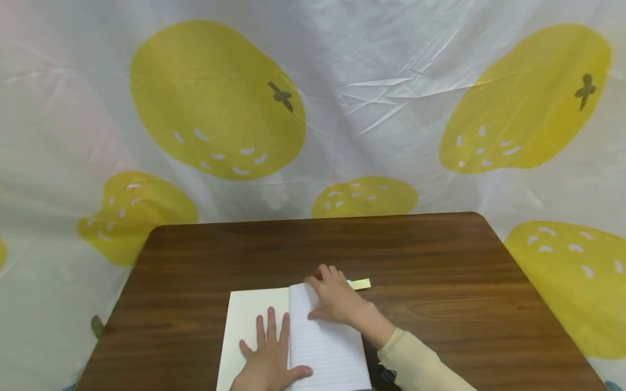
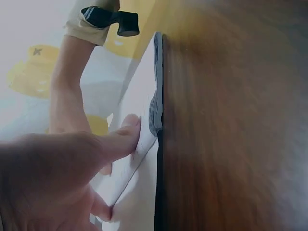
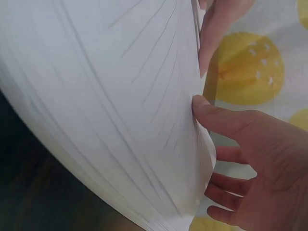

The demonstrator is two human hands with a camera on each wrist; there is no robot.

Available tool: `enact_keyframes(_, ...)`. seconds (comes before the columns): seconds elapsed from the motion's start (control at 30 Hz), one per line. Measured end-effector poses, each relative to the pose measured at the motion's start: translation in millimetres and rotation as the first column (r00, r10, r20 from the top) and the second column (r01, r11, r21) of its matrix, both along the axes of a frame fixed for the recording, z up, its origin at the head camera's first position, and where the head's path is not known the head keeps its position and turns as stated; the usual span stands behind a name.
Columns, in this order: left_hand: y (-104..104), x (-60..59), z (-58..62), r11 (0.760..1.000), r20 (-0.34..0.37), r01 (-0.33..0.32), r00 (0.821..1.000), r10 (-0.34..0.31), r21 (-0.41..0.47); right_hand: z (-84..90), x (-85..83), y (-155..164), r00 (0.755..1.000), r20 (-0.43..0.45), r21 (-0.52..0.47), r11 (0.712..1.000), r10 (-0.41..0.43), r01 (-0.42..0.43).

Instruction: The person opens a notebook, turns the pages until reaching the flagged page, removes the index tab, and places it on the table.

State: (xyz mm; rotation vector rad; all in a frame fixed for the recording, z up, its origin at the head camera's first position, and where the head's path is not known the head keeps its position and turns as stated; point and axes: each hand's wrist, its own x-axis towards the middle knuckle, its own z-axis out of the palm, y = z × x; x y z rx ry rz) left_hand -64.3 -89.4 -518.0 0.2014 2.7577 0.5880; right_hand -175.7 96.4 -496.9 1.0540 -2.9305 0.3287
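A white curtain printed with large yellow fruit (image 1: 217, 100) hangs behind a dark wooden table (image 1: 440, 282), seen from the head camera. An open lined notebook (image 1: 327, 347) lies at the table's near edge, under both of the person's hands.

The left hand (image 1: 271, 361) lies flat on the blank left page, fingers straight and slightly spread, pointing away from the person, thumb reaching across the centre fold onto the lined side. The left wrist view shows a fingertip (image 2: 129, 129) pressing the page edge just beside the book's stacked leaves.

The right hand (image 1: 337, 298), in a cream sleeve (image 1: 420, 364), rests on the upper part of the lined right page, its fingers reaching to the page's top edge and the fold. In the right wrist view the thumb (image 3: 211, 113) presses the edge of a curving sheet (image 3: 110, 110) while the other fingers hang loosely curled behind it.

A small pale-yellow strip (image 1: 360, 284) lies on the wood just beyond the right fingertips, near the notebook's top right corner.
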Motion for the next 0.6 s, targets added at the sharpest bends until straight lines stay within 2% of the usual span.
enact_keyframes(0.23, 11, -7.0, 0.1, 0.999, 0.027, -0.026, 0.999, 0.027, -0.023, 0.2, -3.7, 24, 0.999, -0.03, -0.052, 0.998, -0.019, 0.017)
enact_keyframes(0.37, 14, -8.1, 1.0, 0.999, 0.029, -0.036, 0.999, 0.037, -0.018, 5.4, -2.7, 38, 0.998, -0.024, -0.126, 0.991, -0.052, 0.049)
enact_keyframes(0.5, 15, -10.5, 1.2, 0.999, 0.014, -0.034, 0.999, 0.034, 0.002, 12.3, -2.2, 50, 0.996, 0.021, -0.227, 0.969, -0.09, 0.092)
enact_keyframes(0.6, 17, -12.7, 1.0, 0.999, -0.001, -0.044, 0.999, 0.044, 0.007, 16.9, -3.2, 57, 0.992, 0.091, -0.316, 0.942, -0.084, 0.109)
